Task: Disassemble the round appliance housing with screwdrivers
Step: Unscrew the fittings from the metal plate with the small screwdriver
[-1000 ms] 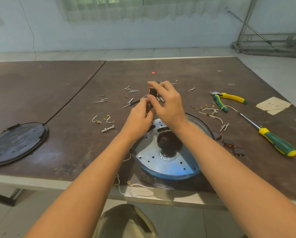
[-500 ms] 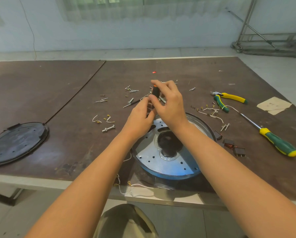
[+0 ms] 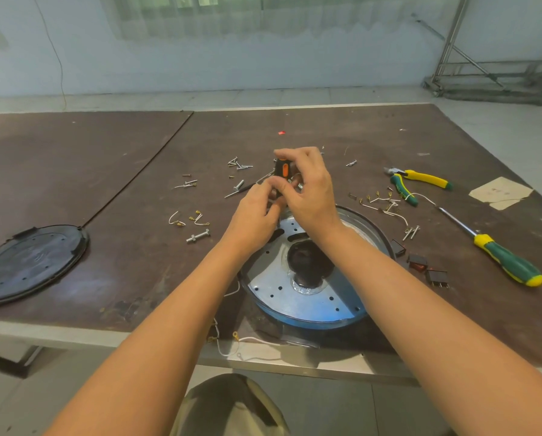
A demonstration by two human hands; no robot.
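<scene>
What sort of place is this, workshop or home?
Probably a bare repair workshop: a big worn table strewn with loose screws, pliers and a green screwdriver beside the opened round housing, and a metal rack on the tiled floor behind.

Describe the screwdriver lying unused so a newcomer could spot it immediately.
Start at the round blue-rimmed housing at the near edge of the table and look right. The screwdriver lies there untouched, shaft pointing towards the pliers. Unlike them, it has one fat green handle with yellow ends.

Bare left forearm (image 3: 181,297), bare right forearm (image 3: 420,294); creased olive-khaki trousers (image 3: 228,407).
</scene>
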